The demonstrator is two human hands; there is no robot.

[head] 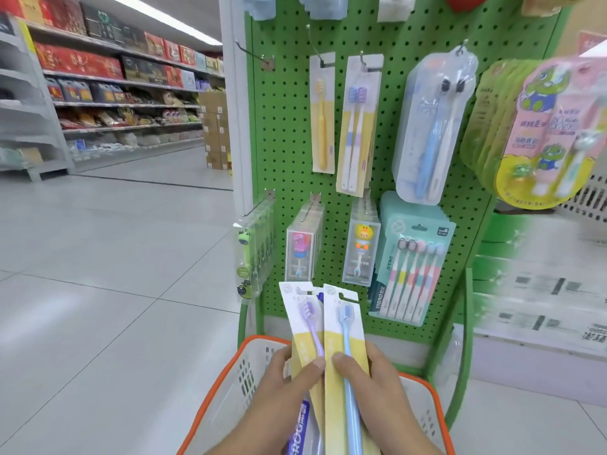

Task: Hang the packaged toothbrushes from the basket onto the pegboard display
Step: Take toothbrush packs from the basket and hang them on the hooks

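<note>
Purple toothbrush pack pinched in left hand, blue pack (upright) gripped by right hand

Bare hook upper left of green pegboard, open board around it down to the frog packs. Yellow single pack and purple twin pack hang just beside each other, narrow gap. Lower row crowded: flamingo box, duck box, five-brush pack. Basket under both hands.

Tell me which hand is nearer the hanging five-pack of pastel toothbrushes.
Right. The right hand, gripping the blue toothbrush pack, sits just below-left of the five-pack; the left hand, holding the purple toothbrush pack, is farther left.
</note>
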